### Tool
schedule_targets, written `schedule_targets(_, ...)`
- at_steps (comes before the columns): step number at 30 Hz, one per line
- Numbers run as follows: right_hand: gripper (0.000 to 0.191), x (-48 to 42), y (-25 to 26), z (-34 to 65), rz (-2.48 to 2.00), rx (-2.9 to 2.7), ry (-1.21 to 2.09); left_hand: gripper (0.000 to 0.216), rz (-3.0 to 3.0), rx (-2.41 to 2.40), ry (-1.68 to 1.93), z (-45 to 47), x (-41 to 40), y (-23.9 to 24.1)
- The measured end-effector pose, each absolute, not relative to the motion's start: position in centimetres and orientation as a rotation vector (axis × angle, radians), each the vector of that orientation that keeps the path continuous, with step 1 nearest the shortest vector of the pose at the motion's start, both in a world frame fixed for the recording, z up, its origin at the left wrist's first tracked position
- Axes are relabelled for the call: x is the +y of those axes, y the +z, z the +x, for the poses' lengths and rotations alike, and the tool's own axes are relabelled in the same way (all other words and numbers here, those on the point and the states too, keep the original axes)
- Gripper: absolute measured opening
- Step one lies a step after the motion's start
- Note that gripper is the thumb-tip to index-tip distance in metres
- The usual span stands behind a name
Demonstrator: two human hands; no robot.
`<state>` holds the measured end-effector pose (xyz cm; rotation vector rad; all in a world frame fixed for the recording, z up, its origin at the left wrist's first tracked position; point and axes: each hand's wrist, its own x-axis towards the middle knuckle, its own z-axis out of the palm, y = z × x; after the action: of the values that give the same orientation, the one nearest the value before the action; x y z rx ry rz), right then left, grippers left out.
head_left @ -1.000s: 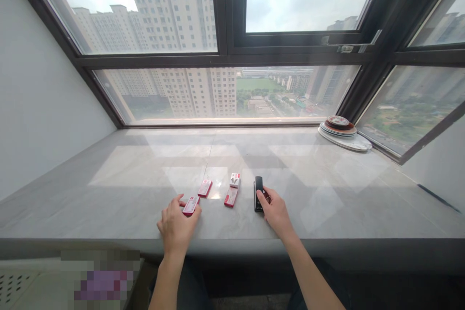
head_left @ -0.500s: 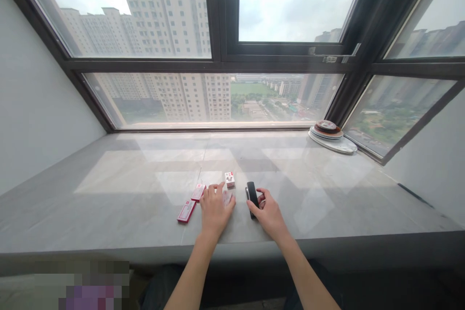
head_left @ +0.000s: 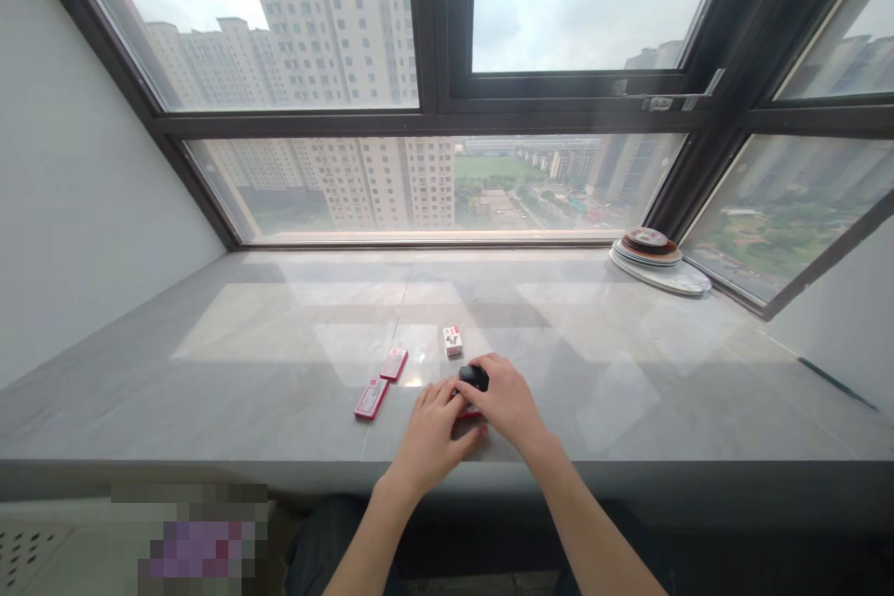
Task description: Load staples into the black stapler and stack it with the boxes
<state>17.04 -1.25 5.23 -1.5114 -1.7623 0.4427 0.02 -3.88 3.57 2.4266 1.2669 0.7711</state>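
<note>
My right hand point(head_left: 508, 399) is closed around a black stapler point(head_left: 474, 377), whose rounded end shows past the fingers. Just left of it, my left hand point(head_left: 440, 424) curves with fingertips against the right hand and thumb reaching under it. Between the two hands a red-edged flat piece point(head_left: 470, 412) shows, in the left hand's grasp; most of it is hidden. Beyond the hands stands a small white box with red print point(head_left: 453, 341). To the left lie two flat pink-and-white boxes, the nearer one point(head_left: 371, 399) and the farther one point(head_left: 394, 363), corners almost touching.
All this is on a grey stone sill point(head_left: 279, 372) below large dark-framed windows point(head_left: 559, 118). A stack of plates point(head_left: 660, 272) stands in the far right corner. A thin dark strip point(head_left: 836, 383) runs along the right wall. The sill's front edge is just before my forearms.
My right hand has brought the stapler left and turned it, so its end now shows. My left hand has come right and nearer, meeting the right hand. The view has shifted slightly.
</note>
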Motion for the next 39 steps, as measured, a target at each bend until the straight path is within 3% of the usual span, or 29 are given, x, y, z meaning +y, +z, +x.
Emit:
schedule_targets(3,0.02,-1.0,5.4,15.6,-1.487,-1.637,0.432,0.045,2.4,1.301,0.785,-0.8,-3.7,3.5)
schedule_targets(6,0.03,-0.4,5.6,16.2,-1.384,-1.356,0.612,0.049,2.385,1.319,0.763,-1.7,-3.6,3.3)
schedule_targets(10,0.041,0.1,4.6,19.7,-1.21,-0.917,0.856,0.05,2.381,1.319,0.73,-2.2,-3.6,3.2)
schedule_targets(15,0.038,-1.3,1.6,25.4,-1.281,-0.629,1.078,0.051,2.317,1.288,0.743,-2.7,-3.8,3.3)
schedule_targets(22,0.049,-4.2,0.3,25.1,-1.625,-1.09,1.147,0.022,2.227,1.352,0.806,-3.3,-4.0,3.0)
schedule_targets(25,0.046,-4.9,0.7,21.3,-1.578,-1.369,1.193,0.025,2.272,1.367,0.808,-2.4,-4.0,2.9)
schedule_targets(28,0.04,-5.0,0.7,19.0,-1.578,-1.503,1.04,0.029,2.286,1.362,0.839,-1.8,-3.8,2.8)
schedule_targets(39,0.031,-4.5,3.1,21.7,-1.707,-1.512,0.699,0.024,2.287,1.292,0.827,-3.2,-3.2,3.8)
